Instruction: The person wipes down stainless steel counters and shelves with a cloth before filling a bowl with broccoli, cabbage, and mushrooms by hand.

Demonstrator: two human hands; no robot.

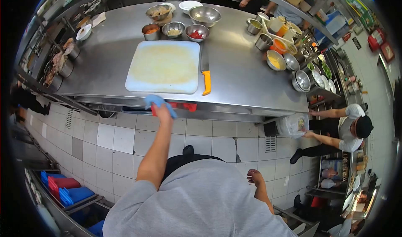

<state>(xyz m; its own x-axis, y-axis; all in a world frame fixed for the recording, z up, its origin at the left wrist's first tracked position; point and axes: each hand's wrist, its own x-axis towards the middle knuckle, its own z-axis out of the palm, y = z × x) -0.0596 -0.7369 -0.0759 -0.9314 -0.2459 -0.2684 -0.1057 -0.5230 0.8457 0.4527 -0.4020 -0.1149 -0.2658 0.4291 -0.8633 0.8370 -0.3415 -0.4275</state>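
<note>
My left hand [162, 109] is stretched out in front of me, gripping a blue cloth [155, 100] just below the front edge of the steel table [238, 75]. Right above it lies a white cutting board [163, 67], smeared yellowish. A knife with an orange handle [206, 82] lies along the board's right side. My right hand [255, 177] hangs low by my side with its fingers loosely apart and nothing in it.
Several steel bowls [204, 15] of ingredients stand behind the board, and more pots and containers [276, 61] crowd the table's right end. A co-worker [344, 129] at the right leans toward a clear container [293, 124]. Blue and red crates [67, 189] sit low left.
</note>
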